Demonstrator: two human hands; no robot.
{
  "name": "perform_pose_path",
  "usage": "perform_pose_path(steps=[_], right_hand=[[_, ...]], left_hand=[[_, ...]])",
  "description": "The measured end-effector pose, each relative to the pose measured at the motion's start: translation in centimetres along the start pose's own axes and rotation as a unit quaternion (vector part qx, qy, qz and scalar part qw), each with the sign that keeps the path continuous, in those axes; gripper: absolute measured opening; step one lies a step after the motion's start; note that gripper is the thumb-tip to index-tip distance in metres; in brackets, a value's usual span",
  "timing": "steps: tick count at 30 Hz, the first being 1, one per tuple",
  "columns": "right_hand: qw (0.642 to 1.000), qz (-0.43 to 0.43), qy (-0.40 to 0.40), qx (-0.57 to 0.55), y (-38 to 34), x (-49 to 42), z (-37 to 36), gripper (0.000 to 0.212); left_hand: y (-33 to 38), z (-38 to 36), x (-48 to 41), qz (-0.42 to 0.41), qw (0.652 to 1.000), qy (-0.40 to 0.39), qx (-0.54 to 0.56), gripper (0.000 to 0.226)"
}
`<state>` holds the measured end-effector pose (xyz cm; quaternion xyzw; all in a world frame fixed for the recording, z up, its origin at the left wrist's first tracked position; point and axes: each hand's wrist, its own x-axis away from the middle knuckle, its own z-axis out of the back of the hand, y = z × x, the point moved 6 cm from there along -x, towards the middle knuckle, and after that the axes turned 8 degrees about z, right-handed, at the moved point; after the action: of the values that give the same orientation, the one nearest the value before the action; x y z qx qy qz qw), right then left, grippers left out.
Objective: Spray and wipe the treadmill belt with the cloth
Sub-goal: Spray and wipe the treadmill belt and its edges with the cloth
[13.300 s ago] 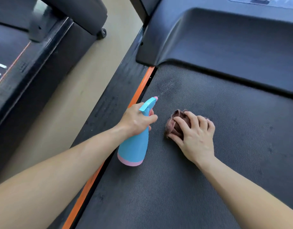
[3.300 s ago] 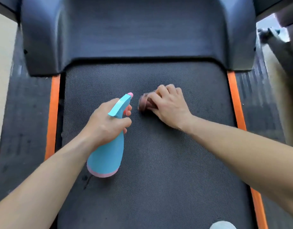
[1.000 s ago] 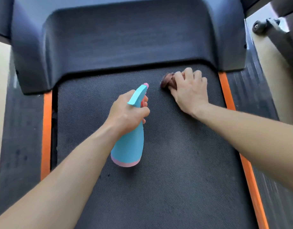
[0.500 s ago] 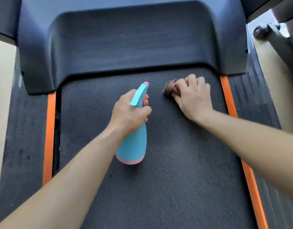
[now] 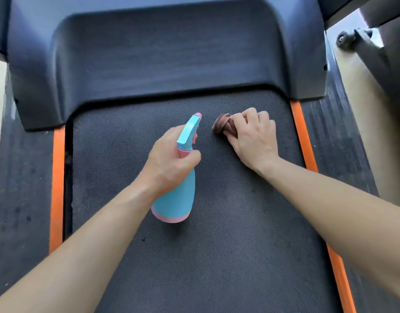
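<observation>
L hand [image 5: 169, 163] grips blue spray bottle [image 5: 175, 195] at neck, fingers curled round, over treadmill belt [image 5: 217, 256] centre. R hand [image 5: 254, 137] curls on brown cloth [image 5: 222, 126], pressed to belt just R of bottle nozzle.

A person's left grip [image 5: 169, 161] curls round the neck of a blue-and-pink spray bottle [image 5: 174, 197] over the middle of a black treadmill belt [image 5: 217, 256], nozzle toward the belt's front end. The right grip [image 5: 255, 138] holds a bunched brown cloth [image 5: 224, 126] against the belt, nearer its right edge. Orange strips [image 5: 56, 188] line both belt edges.
</observation>
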<state>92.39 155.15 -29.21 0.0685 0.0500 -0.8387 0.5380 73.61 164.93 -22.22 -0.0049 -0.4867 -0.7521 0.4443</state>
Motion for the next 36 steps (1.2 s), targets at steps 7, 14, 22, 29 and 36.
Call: perform_pose_path(steps=[7, 14, 22, 29, 36], right_hand=[[0.983, 0.175, -0.012, -0.047, -4.2, 9.0, 1.5, 0.035], [0.999, -0.017, -0.044, -0.016, 1.7, 1.7, 0.6, 0.039], [0.979, 0.194, -0.045, -0.039, -1.0, 12.7, 2.1, 0.035], [0.999, -0.020, -0.041, -0.001, 1.6, 5.6, 1.2, 0.046], [0.987, 0.158, -0.025, -0.020, 0.2, 11.8, 2.1, 0.035]], left_hand=[[-2.9, -0.4, 0.8, 0.052, 0.992, -0.054, 0.103, 0.051], [-3.1, -1.4, 1.0, 0.065, 0.986, -0.079, 0.131, 0.052], [-1.5, -2.4, 1.1, 0.045, 0.990, -0.110, 0.073, 0.043], [0.2, -2.2, 1.1, 0.034, 0.994, -0.087, 0.059, 0.040], [1.6, -2.9, 1.1, 0.020, 0.995, -0.084, 0.058, 0.042]])
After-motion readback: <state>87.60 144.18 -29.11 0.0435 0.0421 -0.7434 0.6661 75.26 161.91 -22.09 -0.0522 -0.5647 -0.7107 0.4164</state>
